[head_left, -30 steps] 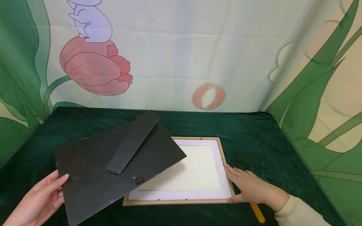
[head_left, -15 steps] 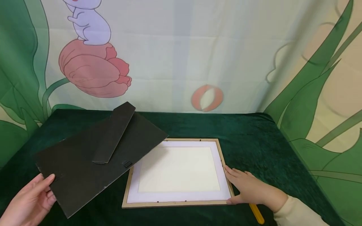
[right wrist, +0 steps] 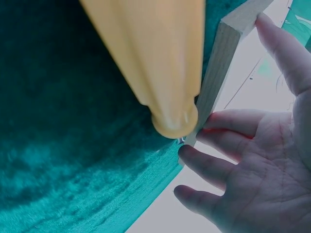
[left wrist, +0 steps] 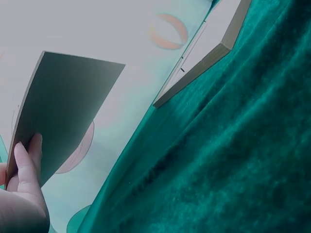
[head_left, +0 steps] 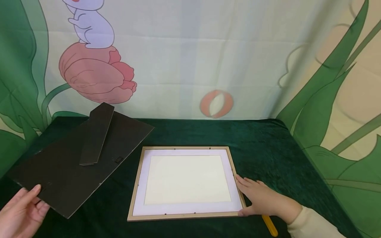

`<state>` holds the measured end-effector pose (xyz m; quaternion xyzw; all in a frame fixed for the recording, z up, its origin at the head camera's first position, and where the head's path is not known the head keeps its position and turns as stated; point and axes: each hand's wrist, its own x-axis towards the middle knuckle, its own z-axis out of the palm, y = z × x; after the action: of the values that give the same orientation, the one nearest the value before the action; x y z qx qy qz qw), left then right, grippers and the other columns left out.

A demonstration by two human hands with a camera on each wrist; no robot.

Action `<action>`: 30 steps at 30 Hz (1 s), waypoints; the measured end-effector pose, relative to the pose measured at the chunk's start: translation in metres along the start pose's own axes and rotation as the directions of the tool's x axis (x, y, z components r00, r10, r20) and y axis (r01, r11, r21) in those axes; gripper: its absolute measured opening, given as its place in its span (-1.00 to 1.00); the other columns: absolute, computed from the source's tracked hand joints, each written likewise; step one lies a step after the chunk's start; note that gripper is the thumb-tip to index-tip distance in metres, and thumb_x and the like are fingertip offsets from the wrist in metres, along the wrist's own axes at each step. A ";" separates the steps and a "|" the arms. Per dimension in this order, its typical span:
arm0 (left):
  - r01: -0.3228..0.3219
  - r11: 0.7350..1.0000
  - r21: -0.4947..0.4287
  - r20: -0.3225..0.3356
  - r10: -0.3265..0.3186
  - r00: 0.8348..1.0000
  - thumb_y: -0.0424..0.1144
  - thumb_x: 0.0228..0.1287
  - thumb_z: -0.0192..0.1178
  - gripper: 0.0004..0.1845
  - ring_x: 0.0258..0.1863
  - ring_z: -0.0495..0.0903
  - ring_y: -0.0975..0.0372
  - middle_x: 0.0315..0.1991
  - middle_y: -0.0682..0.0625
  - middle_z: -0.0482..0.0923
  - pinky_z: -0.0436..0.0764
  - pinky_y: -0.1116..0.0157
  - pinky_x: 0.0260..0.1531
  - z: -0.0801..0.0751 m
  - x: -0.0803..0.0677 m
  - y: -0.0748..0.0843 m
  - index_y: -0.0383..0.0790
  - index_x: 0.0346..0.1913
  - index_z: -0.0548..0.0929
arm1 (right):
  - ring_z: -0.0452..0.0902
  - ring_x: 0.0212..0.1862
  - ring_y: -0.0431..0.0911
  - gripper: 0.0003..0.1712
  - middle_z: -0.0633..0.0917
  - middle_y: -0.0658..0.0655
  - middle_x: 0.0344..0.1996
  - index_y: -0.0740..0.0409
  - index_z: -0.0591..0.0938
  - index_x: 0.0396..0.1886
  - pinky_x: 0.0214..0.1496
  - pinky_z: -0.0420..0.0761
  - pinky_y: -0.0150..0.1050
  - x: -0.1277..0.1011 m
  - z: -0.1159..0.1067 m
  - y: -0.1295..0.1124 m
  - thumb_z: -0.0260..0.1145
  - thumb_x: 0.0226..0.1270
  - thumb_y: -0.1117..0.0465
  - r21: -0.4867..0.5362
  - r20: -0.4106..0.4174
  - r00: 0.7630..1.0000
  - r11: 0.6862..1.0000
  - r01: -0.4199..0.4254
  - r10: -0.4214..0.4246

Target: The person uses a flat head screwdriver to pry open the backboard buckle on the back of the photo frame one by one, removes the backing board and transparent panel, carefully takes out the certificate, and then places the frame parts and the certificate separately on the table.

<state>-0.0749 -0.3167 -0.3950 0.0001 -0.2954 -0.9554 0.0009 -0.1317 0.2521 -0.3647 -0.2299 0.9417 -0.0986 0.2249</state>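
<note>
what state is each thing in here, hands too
Wooden picture frame, flat, back up, uncovered
White mat, inside the frame
Black backing board, off the frame, held tilted
Easel stand, attached to the board, opening angle unclear
Left hand, pinching the board's edge
Right hand, fingers extended, touching the frame's right side
Yellow handle, partly hidden
Green velvet cloth, spread, creased

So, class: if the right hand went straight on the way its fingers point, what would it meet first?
Probably the right side of the wooden picture frame; the right hand seems to touch it.
</note>
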 end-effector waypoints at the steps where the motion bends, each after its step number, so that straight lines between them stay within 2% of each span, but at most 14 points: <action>1: -0.009 1.000 -0.014 0.000 0.009 1.000 -0.39 0.31 -0.30 -0.68 -0.21 0.52 0.05 -0.14 -0.13 0.52 0.51 0.21 -0.32 0.000 0.000 0.000 -0.18 -0.03 0.44 | -0.02 0.23 0.06 0.11 0.06 0.14 0.25 0.22 0.07 0.25 0.10 -0.02 0.17 0.000 0.000 0.000 0.22 -0.22 -0.31 0.000 0.002 1.000 1.000 -0.003 0.003; 6: -0.027 0.997 -0.073 0.000 0.027 1.000 -0.40 0.30 -0.31 -0.67 -0.22 0.52 0.03 -0.16 -0.15 0.52 0.51 0.19 -0.32 -0.002 0.002 0.002 -0.21 -0.06 0.47 | -0.02 0.22 0.07 0.11 0.06 0.14 0.25 0.22 0.07 0.25 0.09 -0.02 0.18 -0.001 0.000 0.000 0.22 -0.23 -0.32 -0.007 0.003 1.000 1.000 -0.006 0.006; 12: -0.022 0.998 -0.053 -0.025 0.020 0.999 -0.36 0.30 -0.27 -0.69 -0.25 0.54 0.06 -0.19 -0.15 0.54 0.54 0.23 -0.39 -0.009 0.008 0.006 -0.18 -0.05 0.47 | 0.01 0.21 0.09 0.11 0.07 0.15 0.25 0.22 0.09 0.25 0.06 0.04 0.20 0.000 0.001 0.003 0.19 -0.22 -0.35 -0.043 -0.004 1.000 0.999 0.009 -0.009; 15: -0.044 0.998 -0.046 -0.041 0.042 0.998 -0.36 0.29 -0.25 -0.71 -0.27 0.54 0.06 -0.21 -0.17 0.54 0.54 0.22 -0.42 -0.015 0.012 0.008 -0.20 -0.07 0.47 | 0.02 0.21 0.10 0.11 0.08 0.15 0.25 0.23 0.10 0.25 0.05 0.05 0.20 0.000 0.003 0.003 0.19 -0.22 -0.35 -0.039 -0.002 1.000 0.999 0.020 -0.020; 18: -0.090 0.995 -0.037 -0.098 0.086 0.991 -0.38 0.27 -0.19 -0.74 -0.30 0.56 0.06 -0.25 -0.17 0.56 0.54 0.20 -0.44 -0.019 0.017 0.010 -0.20 -0.08 0.46 | 0.02 0.21 0.11 0.11 0.08 0.15 0.25 0.24 0.10 0.24 0.05 0.04 0.20 -0.001 0.003 0.003 0.19 -0.22 -0.34 -0.040 0.001 1.000 0.999 0.015 -0.015; 21: -0.137 0.991 0.003 -0.178 0.135 0.975 -0.37 0.23 -0.13 -0.77 -0.33 0.57 0.08 -0.27 -0.13 0.57 0.55 0.21 -0.46 -0.021 0.025 0.014 -0.14 -0.08 0.43 | 0.01 0.21 0.10 0.12 0.07 0.12 0.25 0.21 0.09 0.25 0.07 0.02 0.19 0.000 0.003 0.003 0.21 -0.24 -0.34 -0.041 0.002 1.000 0.999 -0.012 0.012; 25: -0.157 0.984 0.079 -0.290 0.173 0.941 -0.31 0.19 -0.05 -0.77 -0.39 0.58 0.12 -0.33 -0.07 0.58 0.55 0.24 -0.52 -0.025 0.035 0.019 -0.05 -0.08 0.37 | 0.00 0.21 0.09 0.12 0.07 0.12 0.25 0.20 0.07 0.26 0.07 0.01 0.19 0.001 0.003 0.003 0.21 -0.24 -0.34 -0.044 0.008 1.000 0.999 -0.022 0.023; 27: -0.147 0.983 0.109 -0.348 0.176 0.921 -0.28 0.16 0.00 -0.73 -0.43 0.58 0.14 -0.36 -0.05 0.59 0.55 0.25 -0.55 -0.028 0.040 0.020 -0.01 -0.07 0.32 | 0.00 0.22 0.08 0.13 0.07 0.12 0.25 0.20 0.07 0.26 0.08 0.02 0.19 0.002 0.004 0.004 0.21 -0.24 -0.35 -0.048 0.006 1.000 0.999 -0.022 0.022; 30: -0.132 0.981 0.144 -0.445 0.184 0.877 -0.24 0.11 0.06 -0.65 -0.45 0.58 0.18 -0.40 0.00 0.58 0.54 0.26 -0.60 -0.034 0.047 0.022 0.07 -0.04 0.25 | 0.00 0.22 0.08 0.13 0.07 0.11 0.25 0.20 0.08 0.26 0.08 0.02 0.18 0.003 0.004 0.004 0.20 -0.25 -0.35 -0.052 0.002 1.000 0.998 -0.025 0.025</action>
<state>-0.1215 -0.3537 -0.4103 0.2002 -0.3378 -0.9076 0.1482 -0.1335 0.2541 -0.3701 -0.2240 0.9464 -0.0708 0.2215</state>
